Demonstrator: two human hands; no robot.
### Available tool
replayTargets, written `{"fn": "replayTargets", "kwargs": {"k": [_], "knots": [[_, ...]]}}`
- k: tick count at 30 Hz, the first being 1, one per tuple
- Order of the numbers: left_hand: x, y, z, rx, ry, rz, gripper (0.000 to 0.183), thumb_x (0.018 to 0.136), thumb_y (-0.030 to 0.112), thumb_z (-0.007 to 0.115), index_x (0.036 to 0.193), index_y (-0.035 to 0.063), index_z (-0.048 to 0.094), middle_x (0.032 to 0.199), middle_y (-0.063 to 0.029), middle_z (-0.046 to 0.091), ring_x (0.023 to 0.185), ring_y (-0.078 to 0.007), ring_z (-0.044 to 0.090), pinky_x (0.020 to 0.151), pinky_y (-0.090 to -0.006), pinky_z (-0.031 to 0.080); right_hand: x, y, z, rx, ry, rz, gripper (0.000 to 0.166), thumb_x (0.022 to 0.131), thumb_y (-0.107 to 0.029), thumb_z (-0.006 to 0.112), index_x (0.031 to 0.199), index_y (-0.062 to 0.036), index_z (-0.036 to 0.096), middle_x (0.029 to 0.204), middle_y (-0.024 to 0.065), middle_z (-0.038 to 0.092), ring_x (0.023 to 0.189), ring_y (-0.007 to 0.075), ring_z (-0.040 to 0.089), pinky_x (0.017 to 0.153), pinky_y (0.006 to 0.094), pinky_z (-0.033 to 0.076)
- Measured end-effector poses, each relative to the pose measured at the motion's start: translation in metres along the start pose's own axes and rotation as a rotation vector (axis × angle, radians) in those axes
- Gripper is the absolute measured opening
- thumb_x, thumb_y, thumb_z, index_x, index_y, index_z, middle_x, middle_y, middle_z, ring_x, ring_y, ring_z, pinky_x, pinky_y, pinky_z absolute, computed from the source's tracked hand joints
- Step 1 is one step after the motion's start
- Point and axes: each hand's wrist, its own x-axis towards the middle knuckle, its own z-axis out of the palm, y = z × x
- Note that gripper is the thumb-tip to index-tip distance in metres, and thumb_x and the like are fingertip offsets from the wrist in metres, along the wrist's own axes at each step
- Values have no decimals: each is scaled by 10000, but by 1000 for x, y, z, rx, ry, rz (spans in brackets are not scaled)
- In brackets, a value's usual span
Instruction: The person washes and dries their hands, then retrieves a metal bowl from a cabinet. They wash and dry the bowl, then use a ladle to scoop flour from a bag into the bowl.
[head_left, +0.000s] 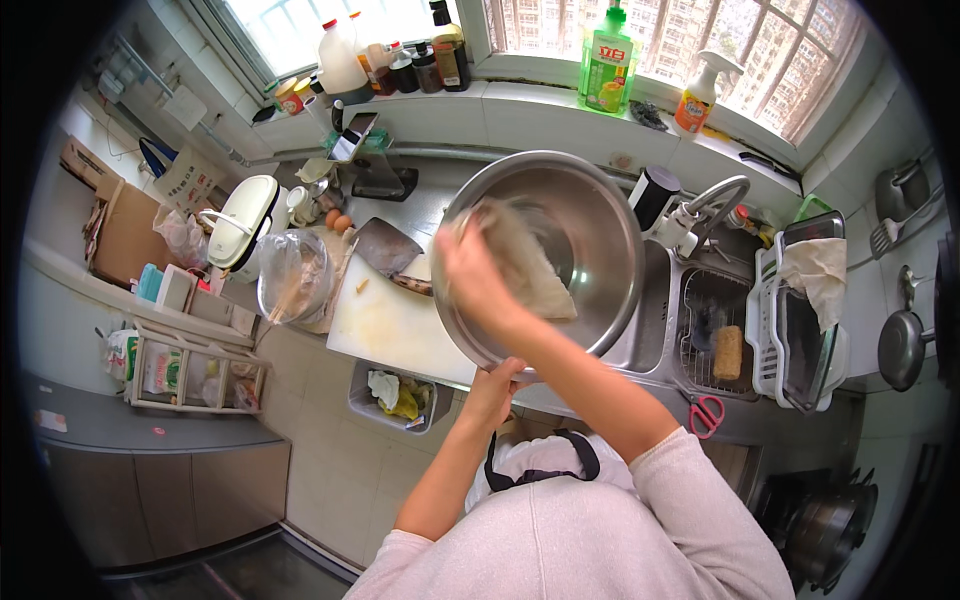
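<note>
A large stainless steel basin (600, 225) is tilted towards me, its left side over the cutting board and its right side over the sink. My left hand (495, 394) grips the basin's near rim from below. Inside the basin, my right hand (472, 277) holds a beige cloth (532, 270) against the left part of the wall; both are blurred. My right forearm crosses above the left wrist. Left of the basin, a cleaver (386, 247) lies on the white cutting board (397, 330), its handle end reaching the basin's edge.
Right of the basin are the sink (652, 330), its faucet (705, 210) and a wire rack (694, 300) with a sponge (727, 352). Red-handled scissors (705, 416) lie on the near counter edge. Two eggs (339, 220) and a plastic-covered bowl (294, 276) stand at left. A bin (397, 397) is below.
</note>
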Motion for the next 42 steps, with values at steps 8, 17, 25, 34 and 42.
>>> {"fn": "replayTargets", "kwargs": {"k": [8, 17, 25, 34, 42], "knots": [[-4, -4, -2, 18, 27, 12, 221, 760, 39, 549, 975, -9, 533, 924, -66, 584, 835, -163, 575, 735, -318, 490, 30, -19, -47, 733, 385, 225, 495, 930, -404, 302, 1189, 4, 408, 1213, 95, 433, 1133, 177, 389, 994, 306, 255], [7, 46, -24, 22, 40, 37, 286, 756, 29, 530, 1035, -19, 490, 955, -78, 560, 846, -185, 568, 727, -346, 499, -60, 27, -80, -501, -755, 232, 414, 898, -390, 386, 938, -28, 581, 947, 199, 581, 867, 356, 553, 766, 415, 424], [8, 51, -11, 29, 17, -38, 236, 703, -17, 549, 935, -40, 513, 849, -93, 556, 819, -210, 574, 711, -384, 526, 1, 1, -164, -1369, -767, -610, 161, 696, -107, 574, 850, -106, 618, 981, 89, 538, 915, 232, 550, 702, 328, 480], [7, 36, -8, 79, -6, -107, 330, 694, -44, 523, 1016, -77, 458, 930, -119, 539, 815, -232, 583, 738, -397, 539, 53, -13, -148, -1760, -631, -1253, 452, 714, -191, 525, 1160, -118, 537, 1417, 9, 225, 1300, 159, 205, 1051, 290, 215], [17, 38, -19, 104, 30, -46, 225, 737, 44, 559, 952, -19, 532, 836, -72, 573, 744, -173, 591, 672, -343, 541, -59, 42, -168, -1634, -740, -138, 634, 831, -535, 362, 1236, -55, 452, 1359, 180, 307, 1288, 308, 220, 1053, 458, 98]]}}
